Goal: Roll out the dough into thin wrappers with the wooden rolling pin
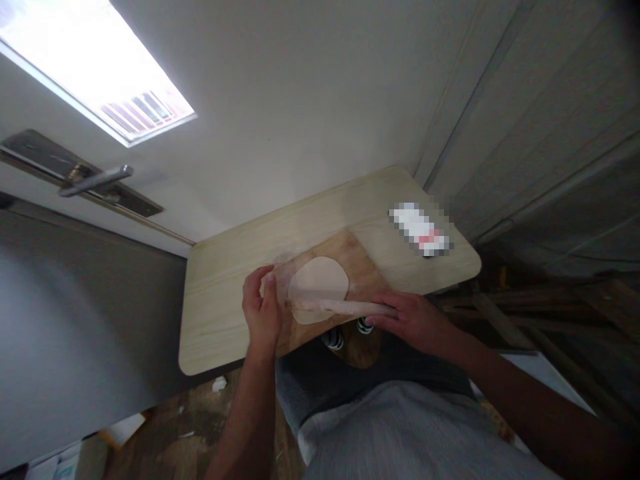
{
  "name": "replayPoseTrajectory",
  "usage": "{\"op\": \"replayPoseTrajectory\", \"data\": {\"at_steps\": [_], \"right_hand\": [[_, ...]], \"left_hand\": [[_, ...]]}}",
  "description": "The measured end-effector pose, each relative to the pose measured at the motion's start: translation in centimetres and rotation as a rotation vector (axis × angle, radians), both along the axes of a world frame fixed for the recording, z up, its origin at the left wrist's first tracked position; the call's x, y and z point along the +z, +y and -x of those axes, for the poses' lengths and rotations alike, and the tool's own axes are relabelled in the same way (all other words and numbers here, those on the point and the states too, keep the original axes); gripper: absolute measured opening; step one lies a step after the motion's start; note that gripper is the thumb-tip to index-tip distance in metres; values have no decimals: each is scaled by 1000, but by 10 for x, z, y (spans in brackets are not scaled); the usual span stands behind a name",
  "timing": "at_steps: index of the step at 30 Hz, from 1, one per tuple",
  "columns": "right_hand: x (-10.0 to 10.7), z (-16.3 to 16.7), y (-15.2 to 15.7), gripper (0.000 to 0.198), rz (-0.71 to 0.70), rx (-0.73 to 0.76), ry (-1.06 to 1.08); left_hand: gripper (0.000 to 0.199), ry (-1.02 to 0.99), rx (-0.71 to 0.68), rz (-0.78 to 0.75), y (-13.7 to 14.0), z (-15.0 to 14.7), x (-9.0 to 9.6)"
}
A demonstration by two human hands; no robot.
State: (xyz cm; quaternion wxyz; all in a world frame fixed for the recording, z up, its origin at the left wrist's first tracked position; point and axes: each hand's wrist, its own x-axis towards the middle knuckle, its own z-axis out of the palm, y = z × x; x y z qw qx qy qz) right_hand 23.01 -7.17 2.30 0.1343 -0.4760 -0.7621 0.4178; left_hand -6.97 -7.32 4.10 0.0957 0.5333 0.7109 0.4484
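1. Right hand: closed around right end of slim, pale, stick-shaped rolling pin.
2. Left hand: fingers curled, at left edge of brown wooden board; cannot tell if gripping.
3. Flat, roundish, off-white dough sheet: on board, pin across it.
4. Board on pale wood-grain, round-cornered tabletop.

And here's the pale wood bench, round-cornered, spreading out beyond the fingers toward a grey-white door! Up and well to the left of the fingers, bright light blazes through a window pane, with a metal handle just below it. Far off to their right, a dim grey wall; down below them, brown floor, dotted with a white scrap.
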Motion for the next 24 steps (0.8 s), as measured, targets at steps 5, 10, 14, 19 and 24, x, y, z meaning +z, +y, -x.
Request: {"op": "replayPoseTrajectory", "data": {"at_steps": [5,10,14,19,24], "right_hand": [[-4,-1,24,39,-148,98,-46],[-10,-2,39,36,-195,30,-51],[-11,-11,42,35,-147,-19,-17],[-16,-24,40,35,-132,-29,13],[-20,-23,38,35,-120,-5,29]], "left_hand": [[26,24,-14,4,-3,0,-10],[27,198,-142,79,5,-18,-22],[29,270,-205,87,14,-32,-26],[28,322,-229,83,30,-38,-27],[28,376,-236,113,37,-40,-31]]}}
